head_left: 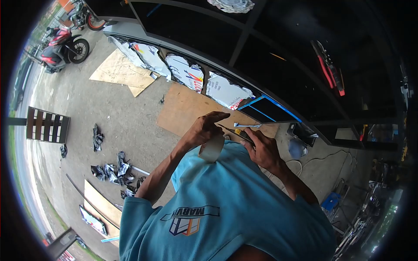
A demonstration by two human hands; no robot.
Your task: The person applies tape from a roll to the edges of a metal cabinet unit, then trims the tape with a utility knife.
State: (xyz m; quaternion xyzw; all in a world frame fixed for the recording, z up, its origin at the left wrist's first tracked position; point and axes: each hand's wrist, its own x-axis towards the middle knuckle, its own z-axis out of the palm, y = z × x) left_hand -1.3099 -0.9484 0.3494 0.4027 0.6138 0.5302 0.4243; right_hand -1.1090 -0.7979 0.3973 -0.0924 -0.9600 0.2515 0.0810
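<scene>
My left hand point(203, 129) is in front of my chest, its index finger stretched out to the right and the other fingers curled. A wide roll of tape point(211, 149), pale on its face, hangs from those curled fingers against my blue shirt point(244, 187). Just to the right, my right hand point(264, 150) is closed round the handle of a slim tool with a yellow and black grip point(244, 134). Its thin dark shaft points up and left at my left hand. The exact kind of tool I cannot tell.
A large dark framed panel point(278, 74) spans the upper right, with red-handled pliers point(330, 71) on it. Below lie a brown board point(174, 108) and torn printed sheets point(185, 71). Crumpled black plastic point(115, 172) litters the concrete. A cable point(326, 156) trails right; a motorcycle point(61, 50) stands left.
</scene>
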